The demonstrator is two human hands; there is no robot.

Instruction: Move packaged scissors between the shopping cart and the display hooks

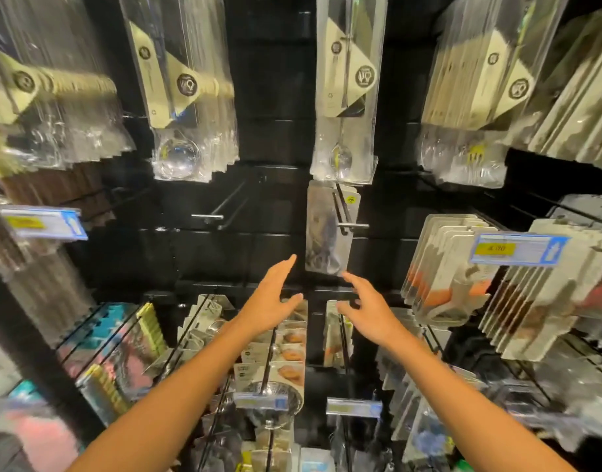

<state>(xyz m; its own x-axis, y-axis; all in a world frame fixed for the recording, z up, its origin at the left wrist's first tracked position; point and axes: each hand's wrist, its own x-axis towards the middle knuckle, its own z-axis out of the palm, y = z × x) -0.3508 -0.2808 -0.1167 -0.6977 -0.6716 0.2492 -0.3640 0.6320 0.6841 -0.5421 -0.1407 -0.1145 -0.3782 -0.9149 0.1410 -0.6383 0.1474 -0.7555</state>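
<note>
A person's two bare forearms reach up from the bottom edge of the view towards a black slatted display wall hung with packaged kitchen goods. Just above centre, at about twelve o'clock from the hands, a single clear-fronted flat pack (328, 229) hangs on a metal display hook (348, 219); motion blur smears its contents, but it is probably the packaged scissors. The pack tilts slightly, its lower edge swung towards seven o'clock.

The left hand (271, 299) is below the pack at about seven o'clock from it, palm turned inward, fingers (286, 267) straight and spread, holding nothing. The right hand (367, 310) is at about five o'clock from the pack, fingers loosely spread and empty, with one fingertip very near the pack's bottom corner; whether it touches cannot be told.

A second, bare metal hook (221, 209) juts out at about ten o'clock from the hands. Above hang long clear sleeves of steel ladles and spoons (349, 86). To the right sit white-backed blister packs (453, 267) behind a blue and yellow price tag (519, 249). The shopping cart is not in view.

Judging from this, the pack is either just hung or about to be lifted off. The risks: a lone pack near the hook's open end may slide off and drop if it swings; a one-sided pull could tear the hang hole; a hurried reach might knock the strainer packs (282, 338) on the row below.
</note>
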